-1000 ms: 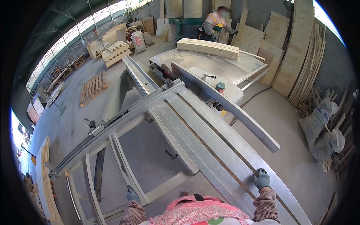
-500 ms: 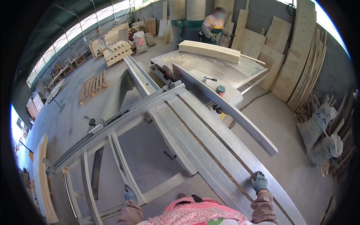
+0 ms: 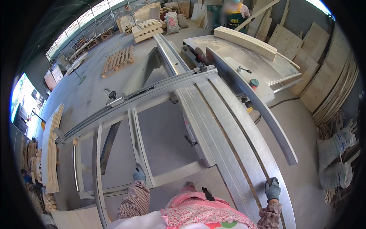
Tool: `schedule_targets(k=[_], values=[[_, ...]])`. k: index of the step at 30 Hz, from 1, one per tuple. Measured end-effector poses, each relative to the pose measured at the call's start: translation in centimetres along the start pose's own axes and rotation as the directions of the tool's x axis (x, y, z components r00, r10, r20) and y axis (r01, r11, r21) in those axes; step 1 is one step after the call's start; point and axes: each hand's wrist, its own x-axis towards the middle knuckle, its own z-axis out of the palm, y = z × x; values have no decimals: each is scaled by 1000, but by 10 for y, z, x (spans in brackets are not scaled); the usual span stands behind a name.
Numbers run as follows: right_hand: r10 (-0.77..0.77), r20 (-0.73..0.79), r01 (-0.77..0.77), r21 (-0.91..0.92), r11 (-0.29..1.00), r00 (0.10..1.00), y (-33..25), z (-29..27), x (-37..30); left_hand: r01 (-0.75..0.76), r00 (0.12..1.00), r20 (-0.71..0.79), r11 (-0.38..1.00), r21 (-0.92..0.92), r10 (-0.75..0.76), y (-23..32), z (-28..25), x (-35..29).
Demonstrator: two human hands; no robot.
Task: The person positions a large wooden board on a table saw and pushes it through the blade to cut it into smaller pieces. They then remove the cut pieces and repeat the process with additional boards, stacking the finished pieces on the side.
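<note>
My left hand (image 3: 139, 174), in a grey-blue glove, is closed at a metal crossbar (image 3: 136, 139) of the sliding table's open frame; its fingers are partly hidden. My right hand (image 3: 272, 189), gloved alike, lies on the slotted metal sliding table (image 3: 225, 114), close to its right edge and beside a long slot. Nothing shows in the right hand. A crosscut fence (image 3: 152, 91) runs across the far side of the frame, carrying a stop with a black knob (image 3: 112, 94). Beyond the table stands the panel saw's long rip fence (image 3: 263, 110).
Long boards (image 3: 244, 42) lie stacked on the saw's far table (image 3: 202, 41). Another person (image 3: 233, 19) stands behind it. Wooden sheets (image 3: 329, 72) lean along the right wall above white sacks (image 3: 335, 149). A pallet (image 3: 118, 61) lies on the floor at left.
The view has swung left and down, so the machine sits further right and higher. Both hands keep their places on the table and frame. A pale board now slants beside the other person.
</note>
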Motion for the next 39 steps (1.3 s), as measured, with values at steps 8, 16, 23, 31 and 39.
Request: schedule_targets(k=[8,16,23,31,39], values=[[-45,-48,45,3,999,998,7,11,0,-3,999,32,1000,5,3,-8,5,9],[-88,-150,86,-22,996,985,10,9,1,-113,993,-42,983,-144,108,-8,-2,-4],[46,34,-54,279,959,998,6,-41,13,-55,997,-49,995,-78,52,-12,4,4],[-24,89,-83,976,201,996,-90,-91,43,27,999,26,996,-88,-25,-7,-3,-1],[-510,184,-199,980,26,840,-236,-103,25,-13,1000,-10,988,-155,12,-27,-3,1]])
